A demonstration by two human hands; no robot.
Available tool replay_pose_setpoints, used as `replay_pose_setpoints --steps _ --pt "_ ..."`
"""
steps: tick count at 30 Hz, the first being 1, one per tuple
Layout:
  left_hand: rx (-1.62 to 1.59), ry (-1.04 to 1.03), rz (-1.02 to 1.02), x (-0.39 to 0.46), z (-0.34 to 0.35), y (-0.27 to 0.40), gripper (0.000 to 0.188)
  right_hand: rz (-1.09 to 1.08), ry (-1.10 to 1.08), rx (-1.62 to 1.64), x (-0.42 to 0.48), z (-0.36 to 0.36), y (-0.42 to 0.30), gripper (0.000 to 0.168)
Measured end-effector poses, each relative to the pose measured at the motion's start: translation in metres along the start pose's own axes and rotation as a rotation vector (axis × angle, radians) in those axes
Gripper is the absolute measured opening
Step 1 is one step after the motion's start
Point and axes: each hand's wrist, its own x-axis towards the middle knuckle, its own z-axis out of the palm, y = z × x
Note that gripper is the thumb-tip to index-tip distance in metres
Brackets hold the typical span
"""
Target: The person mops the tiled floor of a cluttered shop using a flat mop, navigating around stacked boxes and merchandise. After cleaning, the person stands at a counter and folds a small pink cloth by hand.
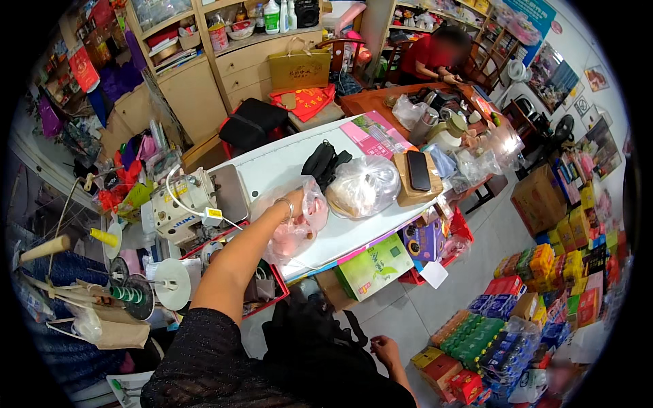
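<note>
My left hand (294, 202), with a bracelet at the wrist, reaches into a clear plastic bag (278, 245) of pinkish contents on the white table (237, 153). The plastic partly hides its fingers, so I cannot tell whether they grip anything. Beside that bag sits a knotted, full clear bag (363, 186), with a black fabric item (324, 164) behind it. A dark phone (419, 171) lies on a taped cardboard box (403, 181) farther right. Low at my side hangs my right hand (385, 350), fingers loosely bent and slightly apart, with nothing seen in it.
A JUKI sewing machine (178, 206) and thread spools (171, 283) stand at left. Under the table edge are a green box (375, 265) and red crates (467, 229). Stacked drink packs (474, 334) line the floor at right. A person (423, 56) sits behind the wooden table (367, 97).
</note>
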Motion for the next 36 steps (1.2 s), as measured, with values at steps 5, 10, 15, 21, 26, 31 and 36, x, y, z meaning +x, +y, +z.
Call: replay_pose_setpoints --steps 5,10,15,21,26,31,36 --pt "-0.260 0.149 -0.056 0.008 0.005 0.001 0.023 -0.383 -0.077 -0.344 0.034 0.007 -0.143 0.022" --pt "-0.380 0.243 -0.107 -0.001 0.015 0.005 0.016 -0.946 -0.086 -0.220 0.071 0.052 -0.288 0.019" --pt "-0.284 0.178 -0.153 -0.007 0.024 0.003 0.014 -1.149 0.013 -0.285 0.125 0.101 -0.338 0.026" --pt "-0.102 -0.226 -0.224 0.006 0.032 -0.017 0.030 -0.787 -0.063 -0.275 0.170 0.086 -0.347 0.040" --pt "-0.067 -0.120 -0.140 0.014 0.038 -0.021 0.033 -0.467 -0.040 -0.522 0.204 0.072 -0.348 0.050" --pt "-0.032 -0.242 -0.075 0.003 -0.014 0.009 0.036 -0.411 -0.073 -0.436 0.220 0.072 -0.342 0.056" --pt "-0.095 -0.270 -0.080 0.000 -0.006 -0.005 0.033 -0.445 -0.094 -0.359 0.219 0.071 -0.351 0.058"
